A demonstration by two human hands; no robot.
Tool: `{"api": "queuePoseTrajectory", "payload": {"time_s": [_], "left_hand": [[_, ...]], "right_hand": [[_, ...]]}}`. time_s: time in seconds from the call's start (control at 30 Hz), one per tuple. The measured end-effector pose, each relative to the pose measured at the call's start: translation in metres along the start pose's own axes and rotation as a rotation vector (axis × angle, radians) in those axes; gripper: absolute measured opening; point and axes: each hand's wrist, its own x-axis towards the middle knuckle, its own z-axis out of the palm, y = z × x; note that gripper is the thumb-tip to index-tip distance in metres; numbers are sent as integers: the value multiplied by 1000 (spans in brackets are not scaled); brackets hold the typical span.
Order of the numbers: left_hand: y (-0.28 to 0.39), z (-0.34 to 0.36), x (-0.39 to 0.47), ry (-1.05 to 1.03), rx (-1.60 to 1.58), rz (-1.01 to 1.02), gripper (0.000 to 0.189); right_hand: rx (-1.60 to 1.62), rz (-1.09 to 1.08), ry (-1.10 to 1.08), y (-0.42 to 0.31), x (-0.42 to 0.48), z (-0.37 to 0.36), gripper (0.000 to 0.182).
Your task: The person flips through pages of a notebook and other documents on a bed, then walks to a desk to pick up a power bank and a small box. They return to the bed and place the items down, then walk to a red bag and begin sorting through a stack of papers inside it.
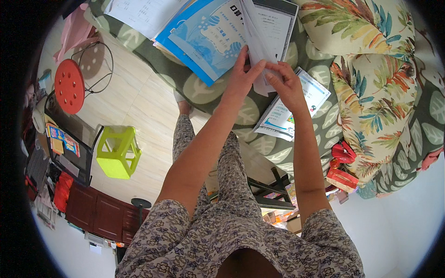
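Observation:
Both my hands grip a thin sheaf of white paper (259, 41), seen nearly edge-on above a leaf-patterned green bed cover (198, 87). My left hand (245, 69) pinches its left side, and my right hand (285, 81) holds its lower right end. Left of the sheaf lies a blue-covered workbook (205, 41) on other papers. Behind it, partly hidden, is a printed sheet (274, 31) on a dark-edged board. A stack of colour-printed sheets (278, 114) rests on the cover below my right hand, partly hidden by my wrist.
Large floral cushions or bedding (372, 104) fill the right side. White printed papers (146, 17) lie at the bed's upper left. On the tiled floor stand a green plastic stool (118, 153) and a red round-seated stool (69, 86). A red packet (342, 179) sits by the bedding.

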Motion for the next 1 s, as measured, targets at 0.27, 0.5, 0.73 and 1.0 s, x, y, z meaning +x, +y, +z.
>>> {"api": "queuePoseTrajectory", "payload": {"time_s": [0.27, 0.5, 0.73, 1.0], "left_hand": [[-1, -2, -2, 19, 6, 10, 70], [-4, -31, -5, 96, -7, -118, 53], [-5, -77, -18, 167, -202, -74, 48], [11, -73, -40, 306, 245, 100, 55]], "right_hand": [[-45, 9, 41, 2, 2, 6, 24], [-99, -10, 88, 15, 0, 14, 20], [-120, -88, 20, 1, -8, 27, 24], [312, -4, -158, -10, -36, 40, 21]]}}
